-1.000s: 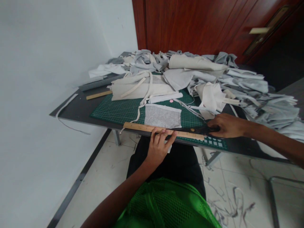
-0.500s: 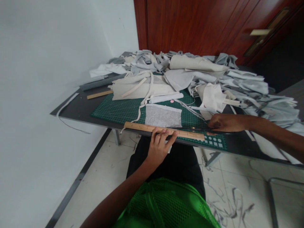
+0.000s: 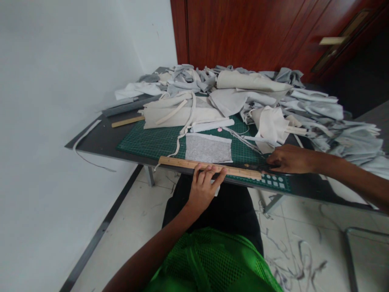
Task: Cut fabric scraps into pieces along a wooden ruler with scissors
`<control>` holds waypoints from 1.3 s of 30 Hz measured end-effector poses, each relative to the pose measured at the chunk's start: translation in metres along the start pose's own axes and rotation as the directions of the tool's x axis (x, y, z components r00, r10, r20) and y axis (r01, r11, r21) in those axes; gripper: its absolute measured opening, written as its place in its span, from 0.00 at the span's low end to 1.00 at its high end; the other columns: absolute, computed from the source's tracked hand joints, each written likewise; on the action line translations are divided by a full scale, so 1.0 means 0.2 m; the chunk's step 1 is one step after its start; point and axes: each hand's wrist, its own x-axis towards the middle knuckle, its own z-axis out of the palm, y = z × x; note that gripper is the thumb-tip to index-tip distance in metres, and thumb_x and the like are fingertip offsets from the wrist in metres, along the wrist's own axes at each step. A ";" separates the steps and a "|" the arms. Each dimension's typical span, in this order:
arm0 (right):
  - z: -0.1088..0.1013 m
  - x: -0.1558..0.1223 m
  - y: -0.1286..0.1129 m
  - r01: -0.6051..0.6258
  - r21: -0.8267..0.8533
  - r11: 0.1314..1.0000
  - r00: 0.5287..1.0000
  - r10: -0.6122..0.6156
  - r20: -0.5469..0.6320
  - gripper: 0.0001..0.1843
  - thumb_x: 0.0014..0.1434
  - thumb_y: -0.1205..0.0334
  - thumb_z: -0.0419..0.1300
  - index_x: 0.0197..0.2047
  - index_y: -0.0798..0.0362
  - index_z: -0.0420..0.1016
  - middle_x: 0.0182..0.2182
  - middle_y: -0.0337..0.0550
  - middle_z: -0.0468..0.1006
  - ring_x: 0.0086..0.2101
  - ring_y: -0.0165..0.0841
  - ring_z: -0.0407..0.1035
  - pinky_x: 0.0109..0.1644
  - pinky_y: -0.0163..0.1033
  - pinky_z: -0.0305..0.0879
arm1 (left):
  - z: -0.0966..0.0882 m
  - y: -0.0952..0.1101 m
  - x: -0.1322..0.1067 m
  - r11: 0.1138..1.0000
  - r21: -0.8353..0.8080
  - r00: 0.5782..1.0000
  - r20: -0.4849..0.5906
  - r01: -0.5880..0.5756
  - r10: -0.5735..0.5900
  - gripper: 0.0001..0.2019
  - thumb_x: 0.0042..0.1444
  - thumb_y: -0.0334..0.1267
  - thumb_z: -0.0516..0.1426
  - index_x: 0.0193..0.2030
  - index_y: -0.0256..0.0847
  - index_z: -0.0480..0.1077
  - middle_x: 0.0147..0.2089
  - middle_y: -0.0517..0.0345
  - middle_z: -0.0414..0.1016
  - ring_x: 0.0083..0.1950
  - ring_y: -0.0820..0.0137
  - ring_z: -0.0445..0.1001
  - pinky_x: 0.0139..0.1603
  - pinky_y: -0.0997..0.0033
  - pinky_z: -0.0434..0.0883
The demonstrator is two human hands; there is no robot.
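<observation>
Wooden ruler point(image 3: 209, 167) lies across the near part of a green cutting mat point(image 3: 142, 140), just below a grey fabric piece point(image 3: 208, 149) and not quite parallel to the table's near edge. The left hand point(image 3: 203, 188) is on the ruler at mid-length, fingers spread over its top face and curled around its near edge. The right hand point(image 3: 291, 159) is at the ruler's right end, closed around dark scissors point(image 3: 261, 166), which are largely hidden by the fingers; the blades' opening cannot be determined. A white tape point(image 3: 178, 148) runs from beneath the ruler's left end toward the far side of the mat. Pale fabric heaps point(image 3: 319, 109) cover the far and right parts of the dark table point(image 3: 91, 142), and a wooden strip point(image 3: 127, 121) lies at far left.
</observation>
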 end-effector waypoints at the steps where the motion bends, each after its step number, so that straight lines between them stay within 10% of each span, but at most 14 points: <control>1: -0.01 0.00 0.00 0.005 0.018 1.000 1.000 -0.005 0.008 0.23 0.65 0.44 0.51 0.24 0.50 0.64 0.24 0.44 0.73 0.26 0.35 0.68 0.34 0.40 0.54 | 0.00 0.00 0.00 1.000 0.003 1.000 0.001 0.000 0.000 0.23 0.66 0.29 0.60 0.66 0.48 0.70 0.53 0.50 0.75 0.58 0.61 0.74 0.70 0.45 0.68; 10: -0.08 0.03 -0.03 -0.043 0.203 0.978 0.988 0.012 0.153 0.34 0.60 0.28 0.52 0.22 0.51 0.65 0.20 0.39 0.66 0.24 0.32 0.63 0.30 0.39 0.54 | 0.00 0.00 0.00 1.000 0.003 1.000 0.001 0.003 -0.003 0.24 0.66 0.29 0.60 0.67 0.48 0.69 0.53 0.50 0.76 0.57 0.62 0.73 0.71 0.46 0.67; 25: -0.04 0.02 -0.12 -0.041 -0.175 0.984 0.998 0.032 -0.055 0.20 0.66 0.48 0.53 0.27 0.51 0.70 0.28 0.48 0.78 0.30 0.38 0.72 0.33 0.38 0.50 | 0.00 0.00 -0.01 1.000 0.009 1.000 0.026 0.001 -0.002 0.24 0.66 0.30 0.60 0.67 0.48 0.69 0.53 0.50 0.76 0.58 0.62 0.73 0.71 0.45 0.66; 39: -0.04 0.04 -0.11 -0.029 -0.103 0.994 0.996 0.020 -0.084 0.23 0.65 0.46 0.55 0.24 0.52 0.69 0.27 0.47 0.78 0.29 0.36 0.70 0.34 0.38 0.52 | 0.00 -0.01 -0.01 1.000 0.006 1.000 0.030 -0.008 0.008 0.24 0.66 0.29 0.60 0.67 0.47 0.69 0.54 0.50 0.76 0.57 0.61 0.74 0.71 0.44 0.67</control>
